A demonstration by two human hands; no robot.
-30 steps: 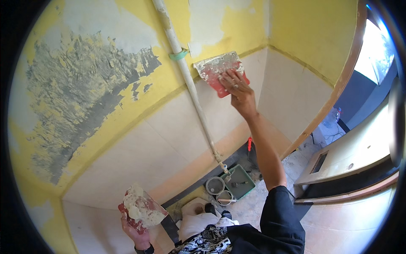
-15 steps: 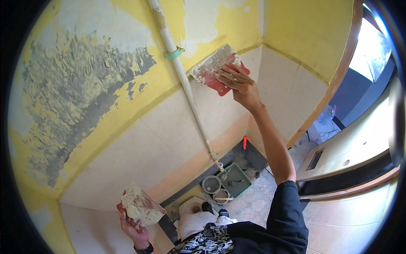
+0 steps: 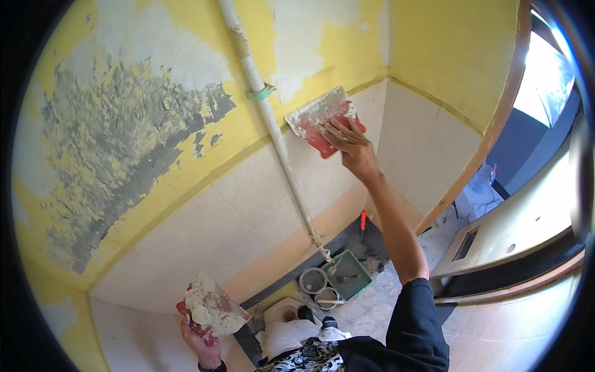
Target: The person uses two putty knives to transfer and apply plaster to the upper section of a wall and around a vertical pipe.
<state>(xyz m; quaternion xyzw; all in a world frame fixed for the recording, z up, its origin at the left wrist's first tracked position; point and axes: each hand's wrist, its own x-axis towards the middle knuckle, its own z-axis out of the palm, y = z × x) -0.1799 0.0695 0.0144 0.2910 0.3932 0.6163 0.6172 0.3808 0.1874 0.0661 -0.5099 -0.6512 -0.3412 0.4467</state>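
Observation:
My right hand (image 3: 358,155) is wrapped round the red back of a wide putty knife (image 3: 310,118). Its pale blade is smeared with putty and lies at the wall just right of the pipe, along the line where yellow paint meets tiles. At lower left, my left hand (image 3: 199,344) grips a second red putty knife (image 3: 238,310), which carries a thick heap of cream putty (image 3: 211,308). To the left of the pipe, the yellow wall (image 3: 204,161) bears a large rough grey patch (image 3: 118,155). Whether the right blade touches the wall is hard to tell.
A white pipe (image 3: 273,127) with a green tie (image 3: 260,93) runs down the wall. Below stand a green tray (image 3: 365,288) holding a brush, two round buckets (image 3: 313,271) and a red-handled tool (image 3: 363,217). A squat toilet (image 3: 279,310) and a doorway (image 3: 458,180) are nearby.
The whole view has shifted, so the wall sits lower in the picture. My right putty knife has come slightly down along the wall. Both hands keep their hold.

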